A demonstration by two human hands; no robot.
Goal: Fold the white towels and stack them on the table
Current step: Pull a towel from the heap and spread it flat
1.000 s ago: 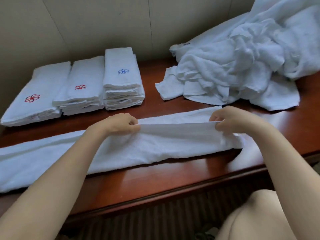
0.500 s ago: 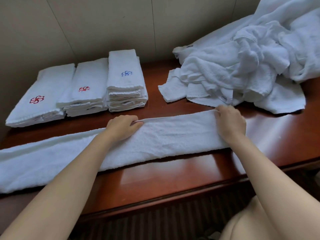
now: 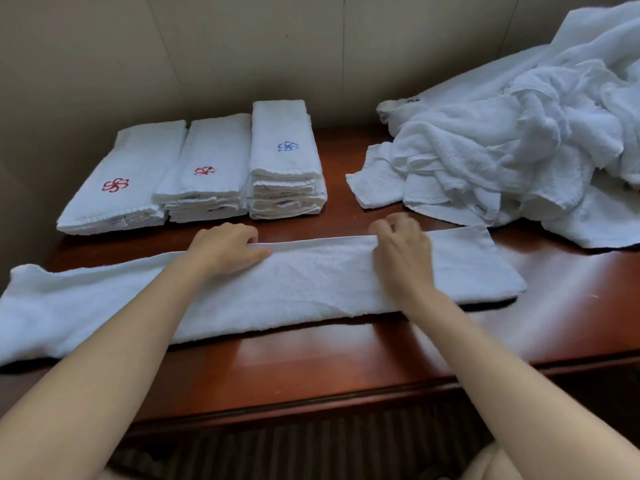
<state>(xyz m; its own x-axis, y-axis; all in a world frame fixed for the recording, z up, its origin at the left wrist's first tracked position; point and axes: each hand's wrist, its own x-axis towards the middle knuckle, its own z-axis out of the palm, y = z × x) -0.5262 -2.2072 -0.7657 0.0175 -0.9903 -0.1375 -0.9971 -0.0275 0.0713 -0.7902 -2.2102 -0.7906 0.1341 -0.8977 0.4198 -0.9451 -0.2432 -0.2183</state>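
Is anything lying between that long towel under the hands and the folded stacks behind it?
Nothing visible. Only bare table separates the long towel from the folded stacks; both hands already rest on it.

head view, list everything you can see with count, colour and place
long towel: one, white, folded into a long strip, lying left to right across the front of the table
folded towel stacks: three, white, side by side at the back left; the left and middle tops bear a red flower mark, the right one a blue mark
unfolded towel pile: one heap, white, back right, count within it unclear
table: one, reddish-brown wood, glossy
wall: beige panels behind the table
left hand: fingers curled on the strip's far edge, left of centre
right hand: resting on the strip, right of centre, fingers blurred
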